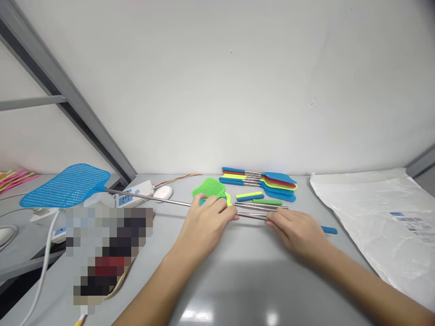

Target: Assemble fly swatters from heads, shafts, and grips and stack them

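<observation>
Desk: grey [244, 271], shiny at the near side, running back to a plain white wall [217, 90].
Left hand: back of the hand [209, 219] up, fingers curled over a thin metal rod.
Right hand: fingers [282, 215] closed on the same rod farther along; the hand [302, 231] is slightly blurred.
Blue swatter: held by both hands across the desk, its mesh head [68, 186] off to the left, the rod [152, 198] bare up to the left hand, a blue handle [329, 230] sticking out past the right hand.
Green swatter head: just behind the left fingers [209, 186], with bits of blue and yellow mesh showing below it.
Loose pieces: yellow [243, 195], blue [251, 198] and green [267, 202] handles, with metal rods [280, 208] lying beside them.
Stacked swatters: blue, red and yellow ones [278, 179], near the wall, handles to the left.
Right side: a crumpled white plastic bag [370, 217] with a printed label.
Left side: a white power strip [132, 194], a round white gadget [162, 194] and a pixelated patch I can't make out.
Far left: pink and yellow sticks [16, 179] beyond a metal frame [68, 97].
</observation>
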The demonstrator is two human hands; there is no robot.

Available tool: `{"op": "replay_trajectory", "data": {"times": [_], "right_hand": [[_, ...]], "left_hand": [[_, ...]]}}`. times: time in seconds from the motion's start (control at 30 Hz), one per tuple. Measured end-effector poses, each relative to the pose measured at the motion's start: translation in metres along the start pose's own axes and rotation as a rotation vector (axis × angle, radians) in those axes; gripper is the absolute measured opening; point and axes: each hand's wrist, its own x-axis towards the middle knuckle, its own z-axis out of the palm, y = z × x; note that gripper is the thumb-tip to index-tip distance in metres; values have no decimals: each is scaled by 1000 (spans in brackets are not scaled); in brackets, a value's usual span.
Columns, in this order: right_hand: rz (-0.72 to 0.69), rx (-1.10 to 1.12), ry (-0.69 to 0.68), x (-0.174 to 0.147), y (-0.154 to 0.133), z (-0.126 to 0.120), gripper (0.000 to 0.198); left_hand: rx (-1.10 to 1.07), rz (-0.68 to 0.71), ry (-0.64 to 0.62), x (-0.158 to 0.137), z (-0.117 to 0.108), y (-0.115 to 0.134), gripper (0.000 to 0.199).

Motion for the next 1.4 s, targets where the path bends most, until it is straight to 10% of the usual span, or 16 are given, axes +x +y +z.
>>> {"op": "replay_trajectory", "data": {"times": [0.67, 1.03, 1.4], "right_hand": [[29, -103, 136, 1, 16, 3, 31], [-7, -87, 123, 5, -3, 2, 30], [8, -136, 108, 1, 13, 3, 36]], "left_hand": [[90, -93, 92, -2, -10, -19, 19], [23, -22, 60, 3, 0, 14, 19], [11, -55, 18, -1, -8, -18, 18]]}}
